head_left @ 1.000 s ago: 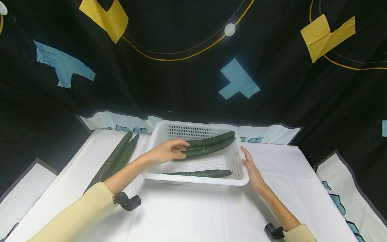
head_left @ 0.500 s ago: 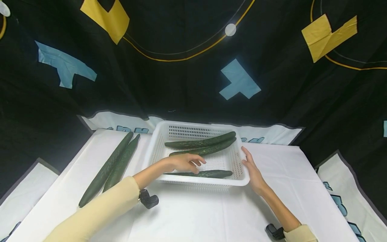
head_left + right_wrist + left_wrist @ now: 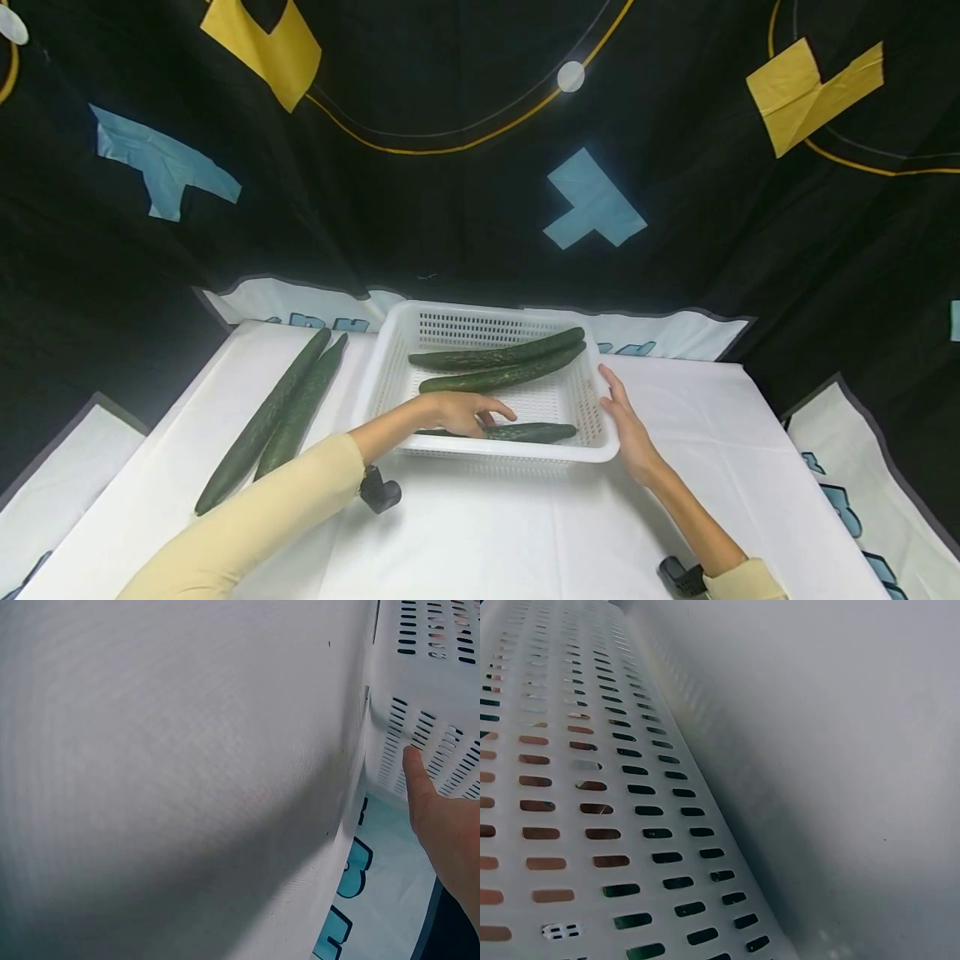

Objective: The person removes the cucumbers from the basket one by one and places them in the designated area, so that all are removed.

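Note:
A white perforated plastic basket point(image 3: 491, 446) stands on the table. Two dark green cucumbers lie side by side toward its back: a rear cucumber point(image 3: 480, 358) and a front cucumber point(image 3: 480, 382). A third cucumber point(image 3: 536, 432) lies along the near wall. Reaching inside, my left hand point(image 3: 457, 412) has thumb and fingers down about this third cucumber's left part, hiding some of it. The left wrist view shows skin and green through slots of the basket wall point(image 3: 559, 851). Against the outside of the right wall rests my right hand point(image 3: 630, 433), fingers straight, with a fingertip point(image 3: 411, 754) touching the slotted side.
Two more cucumbers lie on the table left of the basket, a longer cucumber point(image 3: 262, 425) and one beside it point(image 3: 300, 412). The white-covered table point(image 3: 480, 533) has a black curtain point(image 3: 420, 225) behind it.
My left hand has left the back pair of cucumbers, moved toward me and come down on the cucumber at the near wall. The right hand and basket have stayed in place.

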Tool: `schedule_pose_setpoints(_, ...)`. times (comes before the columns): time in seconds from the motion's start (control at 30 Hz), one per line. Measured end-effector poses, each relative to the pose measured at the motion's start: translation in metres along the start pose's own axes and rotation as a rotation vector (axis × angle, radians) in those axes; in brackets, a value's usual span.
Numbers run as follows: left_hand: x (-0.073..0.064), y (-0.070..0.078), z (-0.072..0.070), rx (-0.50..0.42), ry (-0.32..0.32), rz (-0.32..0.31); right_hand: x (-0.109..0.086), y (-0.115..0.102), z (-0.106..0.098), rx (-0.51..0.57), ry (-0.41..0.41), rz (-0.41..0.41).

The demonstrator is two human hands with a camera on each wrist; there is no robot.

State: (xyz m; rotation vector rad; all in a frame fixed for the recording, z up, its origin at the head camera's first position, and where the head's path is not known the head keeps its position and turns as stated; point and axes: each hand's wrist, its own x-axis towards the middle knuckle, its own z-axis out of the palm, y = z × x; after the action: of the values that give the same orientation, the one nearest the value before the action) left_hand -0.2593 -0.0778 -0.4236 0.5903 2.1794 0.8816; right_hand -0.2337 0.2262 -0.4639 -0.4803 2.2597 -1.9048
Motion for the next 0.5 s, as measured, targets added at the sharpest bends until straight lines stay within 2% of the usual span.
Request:
schedule_pose_setpoints(0.23, -0.0007, 0.0010, -0.0006, -0.011, 0.009, 0.030, -0.0003, -0.0007, 0.0002, 0.004, 0.002, 0.006)
schedule_pose_setpoints(0.5, -0.0060, -0.0004, -0.0075, -0.087, 0.047, 0.099, -0.0011, -0.0015, 0.0006, 0.026, 0.003, 0.005)
